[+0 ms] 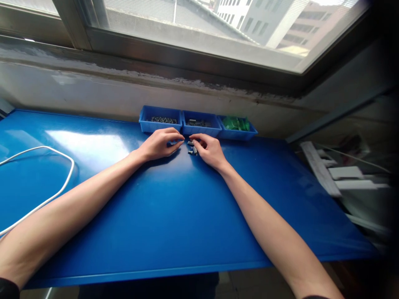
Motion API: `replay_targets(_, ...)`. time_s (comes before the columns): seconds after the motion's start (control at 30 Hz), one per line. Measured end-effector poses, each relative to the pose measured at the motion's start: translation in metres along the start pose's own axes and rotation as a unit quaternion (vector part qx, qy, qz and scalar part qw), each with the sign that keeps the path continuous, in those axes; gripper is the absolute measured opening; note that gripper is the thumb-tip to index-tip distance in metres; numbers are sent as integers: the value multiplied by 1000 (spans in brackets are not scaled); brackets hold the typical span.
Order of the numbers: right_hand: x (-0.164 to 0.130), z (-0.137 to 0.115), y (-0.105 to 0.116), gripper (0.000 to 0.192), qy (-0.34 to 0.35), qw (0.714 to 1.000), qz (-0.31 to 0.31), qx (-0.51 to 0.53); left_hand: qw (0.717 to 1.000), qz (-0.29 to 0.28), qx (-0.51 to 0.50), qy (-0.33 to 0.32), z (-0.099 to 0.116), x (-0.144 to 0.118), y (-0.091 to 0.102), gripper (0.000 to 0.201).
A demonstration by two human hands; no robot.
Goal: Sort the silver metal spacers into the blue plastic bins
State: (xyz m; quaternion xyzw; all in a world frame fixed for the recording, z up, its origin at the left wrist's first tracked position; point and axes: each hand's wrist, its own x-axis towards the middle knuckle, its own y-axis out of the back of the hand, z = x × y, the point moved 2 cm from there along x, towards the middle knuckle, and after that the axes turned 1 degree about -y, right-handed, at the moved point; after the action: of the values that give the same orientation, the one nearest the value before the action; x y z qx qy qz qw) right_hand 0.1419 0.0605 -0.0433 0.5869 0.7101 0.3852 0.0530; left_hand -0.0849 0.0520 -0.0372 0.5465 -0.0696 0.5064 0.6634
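Note:
Both my arms reach across a blue table toward three small blue trays at its far edge. My left hand rests palm down on the table just in front of the left tray, fingers curled loosely. My right hand lies just in front of the middle tray, fingertips touching a few small dark metal parts lying loose on the table between the two hands. Whether either hand pinches a part cannot be made out.
The left and middle trays hold small dark parts; the right tray holds green pieces. A white cable loops over the table's left side. A wall and window sill rise behind the trays. White shelving stands off the right edge.

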Motion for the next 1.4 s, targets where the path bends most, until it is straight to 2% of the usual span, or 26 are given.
replay_targets(0.1,2,6,1,26,-32,998,5,50,996,-79,-19,-22,6,0,-5,27)
replay_targets(0.3,5,14,-1,26,-45,995,11,88,990,-122,-42,-61,14,-2,-18,27)
replay_targets(0.4,4,12,-2,26,-47,995,9,84,991,-118,-39,-54,12,-3,-21,23)
replay_targets(0.6,3,9,-1,26,-47,996,13,74,996,-86,-18,4,4,-2,-17,26)
replay_targets(0.77,3,8,0,28,-46,996,8,71,998,-17,-59,31,6,1,-11,22)
replay_targets(0.87,3,8,0,28,-40,997,11,58,990,34,-114,77,5,2,-8,19)
replay_targets(1.03,2,5,1,27,-41,998,5,38,958,129,-199,160,-1,4,-4,26)
replay_targets(1.2,1,1,2,25,-38,999,1,30,907,274,-206,245,-16,8,3,43)
replay_targets(1.3,1,2,2,24,-35,999,3,34,888,323,-216,248,-27,8,5,55)
replay_targets(1.4,0,2,2,23,-30,999,0,37,898,313,-217,219,-28,8,4,59)
